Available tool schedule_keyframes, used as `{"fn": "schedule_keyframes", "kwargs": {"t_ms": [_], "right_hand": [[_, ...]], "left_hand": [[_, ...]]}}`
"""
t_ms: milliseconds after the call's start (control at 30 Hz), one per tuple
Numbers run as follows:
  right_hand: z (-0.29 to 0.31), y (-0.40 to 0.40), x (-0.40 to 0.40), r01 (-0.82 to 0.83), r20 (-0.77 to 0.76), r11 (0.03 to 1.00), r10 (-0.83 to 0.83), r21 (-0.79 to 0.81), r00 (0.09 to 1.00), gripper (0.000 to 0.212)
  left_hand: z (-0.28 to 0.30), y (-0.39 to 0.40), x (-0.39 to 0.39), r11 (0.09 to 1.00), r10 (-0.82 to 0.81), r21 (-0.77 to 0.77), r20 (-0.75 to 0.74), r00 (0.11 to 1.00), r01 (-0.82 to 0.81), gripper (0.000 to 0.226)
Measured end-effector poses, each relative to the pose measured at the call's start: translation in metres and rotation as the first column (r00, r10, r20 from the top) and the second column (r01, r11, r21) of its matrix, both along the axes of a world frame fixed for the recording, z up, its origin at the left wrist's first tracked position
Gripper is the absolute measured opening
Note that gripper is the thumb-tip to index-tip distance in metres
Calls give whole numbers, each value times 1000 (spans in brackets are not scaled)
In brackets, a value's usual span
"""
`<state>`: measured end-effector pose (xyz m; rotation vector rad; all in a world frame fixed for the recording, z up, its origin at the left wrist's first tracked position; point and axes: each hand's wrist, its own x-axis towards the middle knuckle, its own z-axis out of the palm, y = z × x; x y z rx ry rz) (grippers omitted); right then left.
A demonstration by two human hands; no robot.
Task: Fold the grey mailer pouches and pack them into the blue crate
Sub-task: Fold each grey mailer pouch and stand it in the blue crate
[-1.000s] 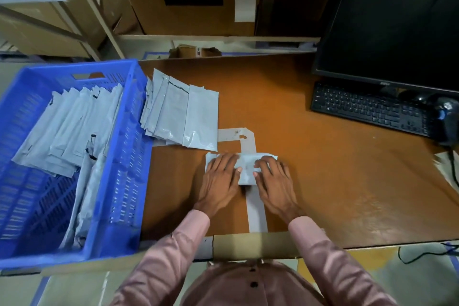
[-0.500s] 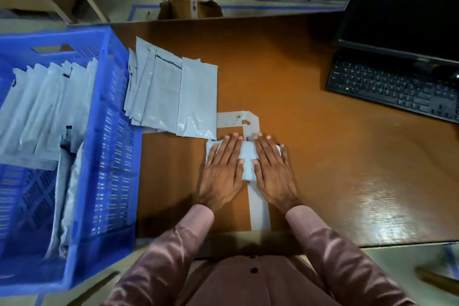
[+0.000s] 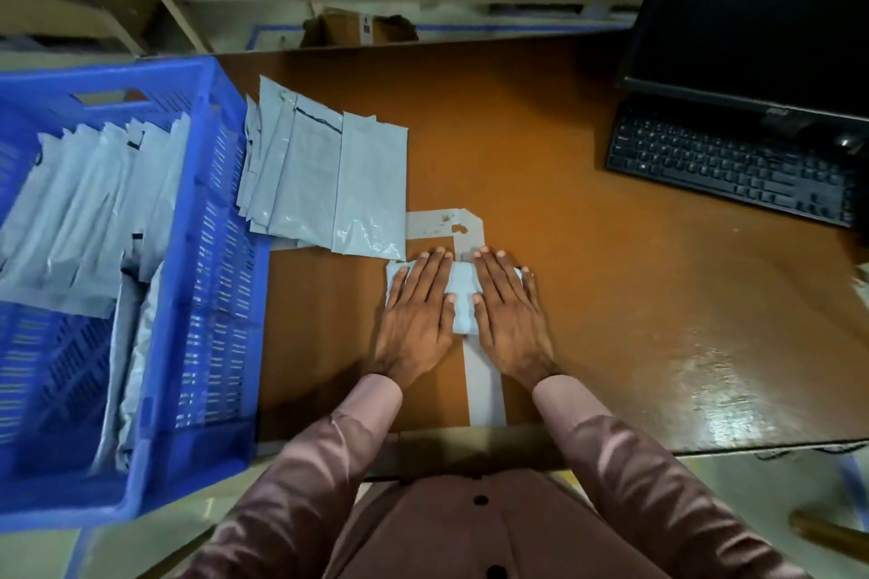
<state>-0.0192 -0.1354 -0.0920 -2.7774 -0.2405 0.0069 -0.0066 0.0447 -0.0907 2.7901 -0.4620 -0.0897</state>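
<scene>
Barely shifted since before, my left hand point(image 3: 414, 310) and right hand point(image 3: 510, 310) press flat, fingers straight, on the folded pouch point(image 3: 463, 296): light, slick, springy; best pinched at the crease.

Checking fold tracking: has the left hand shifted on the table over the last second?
No. The left hand presses flat on the folded pouch, just below the grey tape corner, as before. Only the camera moved.

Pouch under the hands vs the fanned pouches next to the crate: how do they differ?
The grey plastic pouch under the hands is folded short and pressed flat by the left hand and right hand. The fanned stack of grey plastic pouches lies long, overlapped and untouched. Both rest on the brown table, outside the blue plastic crate.
</scene>
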Motion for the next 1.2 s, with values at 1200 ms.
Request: {"fn": "schedule_keyframes", "kwargs": {"t_ms": [1200], "right_hand": [[106,-13,47,-59,45,990,65,-128,997,46]], "left_hand": [[95,-4,50,943,-159,315,139,977,109,47]]}}
